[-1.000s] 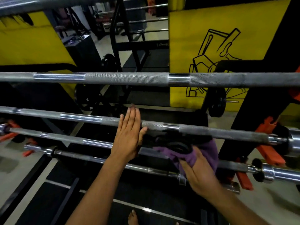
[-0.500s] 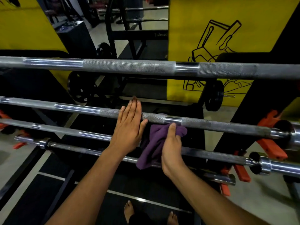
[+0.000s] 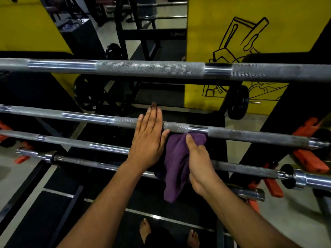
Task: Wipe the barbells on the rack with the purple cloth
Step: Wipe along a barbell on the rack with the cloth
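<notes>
- Left hand (image 3: 149,140): flat, fingers straight and together, resting on the second barbell (image 3: 241,136) from the top.
- Right hand (image 3: 198,163): grips the purple cloth (image 3: 176,158), thumb pressing it up against the underside of that barbell, just beside the left hand.
- Cloth hangs down across the lower barbells (image 3: 250,170).

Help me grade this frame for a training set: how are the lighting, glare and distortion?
Head view: dim overall, floor and rack shadows nearly black; bright glare on the smooth bands of the top barbell; wide-angle bowing bends the bars; left hand, right hand and purple cloth are sharp; the background is softer.
</notes>
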### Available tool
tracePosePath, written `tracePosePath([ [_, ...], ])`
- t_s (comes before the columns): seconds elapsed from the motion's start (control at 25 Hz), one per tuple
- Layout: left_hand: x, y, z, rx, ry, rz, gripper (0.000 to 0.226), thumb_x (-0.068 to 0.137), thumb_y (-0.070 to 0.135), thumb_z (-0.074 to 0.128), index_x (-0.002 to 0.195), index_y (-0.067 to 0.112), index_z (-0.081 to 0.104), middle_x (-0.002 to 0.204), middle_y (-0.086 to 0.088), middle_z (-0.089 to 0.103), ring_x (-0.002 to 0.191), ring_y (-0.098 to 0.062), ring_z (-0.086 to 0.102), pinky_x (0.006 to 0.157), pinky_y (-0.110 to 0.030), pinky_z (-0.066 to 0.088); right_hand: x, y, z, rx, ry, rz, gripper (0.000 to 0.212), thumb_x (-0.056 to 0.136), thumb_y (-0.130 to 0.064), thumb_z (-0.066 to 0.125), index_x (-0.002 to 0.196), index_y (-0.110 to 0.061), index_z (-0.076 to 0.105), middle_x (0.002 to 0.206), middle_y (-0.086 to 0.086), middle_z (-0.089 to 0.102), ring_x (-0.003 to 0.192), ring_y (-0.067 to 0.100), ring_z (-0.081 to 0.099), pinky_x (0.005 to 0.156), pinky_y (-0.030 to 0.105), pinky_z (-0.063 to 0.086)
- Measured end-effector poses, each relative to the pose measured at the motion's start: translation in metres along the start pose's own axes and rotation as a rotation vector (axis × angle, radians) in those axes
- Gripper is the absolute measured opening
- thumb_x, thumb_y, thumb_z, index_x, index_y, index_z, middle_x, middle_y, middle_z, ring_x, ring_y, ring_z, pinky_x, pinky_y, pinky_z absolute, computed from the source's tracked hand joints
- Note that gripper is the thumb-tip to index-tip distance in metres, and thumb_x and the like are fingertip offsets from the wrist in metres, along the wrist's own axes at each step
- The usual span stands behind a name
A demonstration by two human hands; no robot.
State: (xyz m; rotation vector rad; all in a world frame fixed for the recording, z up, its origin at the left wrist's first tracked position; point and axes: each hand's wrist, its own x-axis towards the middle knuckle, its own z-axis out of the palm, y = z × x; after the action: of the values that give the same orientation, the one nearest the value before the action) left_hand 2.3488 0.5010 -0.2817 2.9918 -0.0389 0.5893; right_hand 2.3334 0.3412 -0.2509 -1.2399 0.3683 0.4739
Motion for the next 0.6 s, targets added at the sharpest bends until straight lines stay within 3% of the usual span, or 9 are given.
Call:
tracePosePath([
  [0.12,0.001,-0.002,-0.004,-0.047,-0.041,-0.008,0.067,0.105,0.047,0.020,0.159,0.008,0.011,0.167,-0.010,0.003,0.154,-0.017,-0.002,0.125,-0.036,-0.003,-0.026,-0.010,-0.016,-0.064,-0.061,-0.210,0.029,0.102,-0.043,0.051,0.109,-0.020,0.067,0.104,-0.004,0.076,0.098,0.011,0.071,0.094,0.035,0.054],
  [0.2,0.002,-0.005,-0.014,-0.103,-0.075,0.020,0.066,0.104,0.047,0.017,0.159,0.011,0.014,0.167,-0.008,0.007,0.154,-0.017,0.003,0.125,-0.039,0.002,-0.050,-0.027,-0.016,-0.212,-0.121,-0.638,0.030,0.102,-0.049,0.046,0.103,-0.027,0.066,0.092,-0.020,0.072,0.089,-0.002,0.067,0.083,0.022,0.052],
  [0.24,0.002,-0.010,-0.020,-0.134,-0.069,0.027,0.065,0.103,0.045,0.018,0.158,0.010,0.019,0.166,-0.009,0.013,0.154,-0.019,0.008,0.125,-0.042,0.006,-0.055,-0.033,-0.013,-0.334,-0.164,-0.894,0.031,0.101,-0.049,0.046,0.113,-0.027,0.063,0.102,-0.024,0.070,0.098,-0.004,0.065,0.089,0.019,0.050],
  [0.28,0.001,-0.020,-0.026,-0.159,-0.048,0.013,0.064,0.103,0.043,0.021,0.156,0.007,0.025,0.164,-0.012,0.020,0.153,-0.022,0.015,0.125,-0.045,0.010,-0.052,-0.038,-0.008,-0.531,-0.198,-1.131,0.042,0.099,-0.048,0.047,0.130,-0.022,0.056,0.125,-0.019,0.065,0.119,0.002,0.060,0.103,0.022,0.044],
  [0.36,0.002,-0.056,-0.035,-0.118,0.037,-0.072,0.062,0.102,0.039,0.026,0.150,0.001,0.038,0.157,-0.018,0.035,0.149,-0.031,0.027,0.121,-0.051,0.013,-0.020,-0.042,0.002,-1.163,-0.202,-1.457,0.070,0.090,-0.049,0.047,0.153,-0.022,0.031,0.159,0.002,0.038,0.146,0.025,0.037,0.119,0.044,0.028],
  [0.4,0.002,-0.081,-0.039,-0.053,0.072,-0.148,0.062,0.102,0.040,0.025,0.147,0.000,0.042,0.154,-0.020,0.040,0.146,-0.034,0.032,0.120,-0.053,0.014,0.003,-0.041,0.006,-1.477,-0.170,-1.486,0.077,0.086,-0.053,0.043,0.156,-0.027,0.024,0.162,0.007,0.031,0.146,0.033,0.035,0.116,0.053,0.029],
  [0.48,0.002,-0.137,-0.046,0.057,0.045,-0.309,0.067,0.102,0.045,0.017,0.145,0.002,0.045,0.153,-0.018,0.042,0.147,-0.032,0.030,0.121,-0.054,0.010,0.039,-0.042,0.015,-1.905,-0.157,-1.383,0.081,0.081,-0.057,0.034,0.157,-0.033,0.018,0.157,0.013,0.038,0.126,0.041,0.052,0.098,0.051,0.041],
  [0.6,0.000,-0.184,-0.045,0.054,-0.006,-0.460,0.074,0.099,0.050,0.008,0.142,0.005,0.048,0.152,-0.015,0.043,0.148,-0.029,0.028,0.121,-0.057,0.009,0.062,-0.053,0.034,-2.148,-0.282,-1.263,0.082,0.093,-0.061,0.036,0.159,-0.028,0.002,0.142,0.014,0.041,0.100,0.035,0.060,0.075,0.040,0.044],
])
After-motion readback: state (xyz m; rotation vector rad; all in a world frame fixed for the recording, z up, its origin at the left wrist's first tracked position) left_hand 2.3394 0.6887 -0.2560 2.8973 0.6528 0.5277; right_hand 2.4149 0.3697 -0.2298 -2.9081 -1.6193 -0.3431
